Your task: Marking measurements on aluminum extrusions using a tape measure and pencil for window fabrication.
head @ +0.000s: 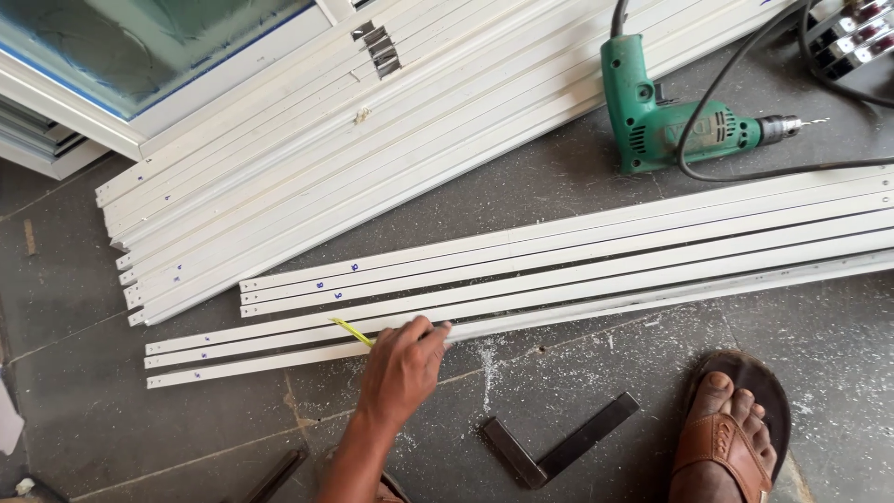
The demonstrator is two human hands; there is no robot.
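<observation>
Down on the grey stone floor [577, 168], one hand [402, 368] reaches in from below and rests against the nearest of a row of long white flat metal strips [577, 279]. Which hand it is I cannot tell for certain; from the way the arm comes in it looks to be the left one. Its fingers are curled together and pinch a thin yellow pencil [352, 331], whose tip lies on the strip just left of the knuckles. The other hand is out of sight.

The strips lie side by side, touching or nearly so, running from lower left up to the right edge, with small blue marks near their left ends. They look stiff along their length yet light, with a smooth painted face that would slide easily; I judge one is best gripped by its two long edges, near the middle, so the ends do not sag or swing.

Pale filings are scattered on the floor just right of the hand. A dark metal try square [559, 442] lies near, below the strips. Beside it stands a foot in a brown leather sandal [731, 433]. Well above, a green corded electric drill [680, 116] rests on the floor, next to a bigger slanting stack of white profiles [307, 158].
</observation>
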